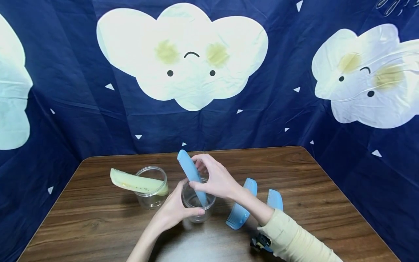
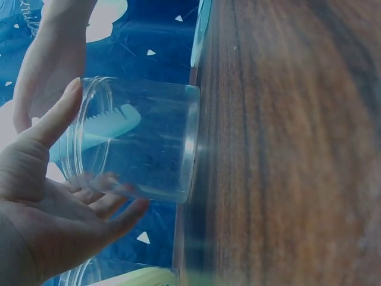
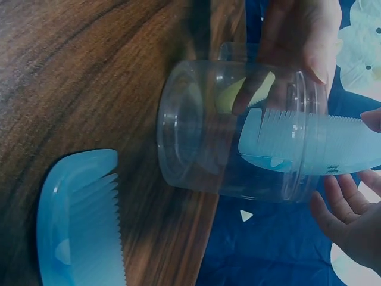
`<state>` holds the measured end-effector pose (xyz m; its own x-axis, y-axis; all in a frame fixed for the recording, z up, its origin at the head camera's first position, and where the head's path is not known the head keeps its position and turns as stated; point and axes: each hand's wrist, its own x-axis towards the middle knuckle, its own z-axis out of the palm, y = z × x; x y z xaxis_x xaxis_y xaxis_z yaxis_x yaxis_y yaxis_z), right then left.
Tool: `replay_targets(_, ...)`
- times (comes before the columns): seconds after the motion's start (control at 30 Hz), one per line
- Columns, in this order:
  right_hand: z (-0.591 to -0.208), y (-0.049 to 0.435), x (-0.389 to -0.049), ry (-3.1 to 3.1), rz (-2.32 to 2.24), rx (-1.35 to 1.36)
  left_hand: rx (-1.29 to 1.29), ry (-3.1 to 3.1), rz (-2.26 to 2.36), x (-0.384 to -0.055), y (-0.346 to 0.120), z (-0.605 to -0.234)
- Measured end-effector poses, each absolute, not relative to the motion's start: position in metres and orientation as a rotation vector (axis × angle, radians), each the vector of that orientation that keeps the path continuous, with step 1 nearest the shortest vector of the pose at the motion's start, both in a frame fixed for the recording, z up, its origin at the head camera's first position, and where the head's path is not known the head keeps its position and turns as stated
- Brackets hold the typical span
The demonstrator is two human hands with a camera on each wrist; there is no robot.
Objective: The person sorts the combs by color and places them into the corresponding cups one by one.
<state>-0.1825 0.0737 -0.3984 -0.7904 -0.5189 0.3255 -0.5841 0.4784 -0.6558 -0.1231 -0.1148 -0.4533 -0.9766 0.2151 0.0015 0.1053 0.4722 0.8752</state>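
Observation:
My left hand (image 1: 175, 209) holds a clear plastic jar (image 1: 198, 218) near its rim, thumb on the near side and fingers around the far side. In the right hand (image 1: 217, 178) a light blue comb (image 1: 188, 164) is pinched between thumb and fingers. The comb slants, its upper end above the rim and its lower end inside the jar. Through the clear wall in the left wrist view, the comb's toothed end (image 2: 116, 125) hangs above the jar's bottom. The right wrist view shows the same comb (image 3: 309, 143) passing through the mouth.
Left of the hands, a second clear jar (image 1: 148, 202) holds a pale green comb (image 1: 131, 181) leaning out over its rim. Two more blue combs lie on the wooden table to the right, one (image 1: 240, 213) below the right forearm and another (image 1: 275, 199) partly hidden by the sleeve.

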Motion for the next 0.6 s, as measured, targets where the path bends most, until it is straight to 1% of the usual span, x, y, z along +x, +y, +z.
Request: replay_targets(0.6,-0.413,0.078,-0.179,-2.721,1.079,0.990,0.315,2.581,1.558,-0.121,-0.114,-0.456)
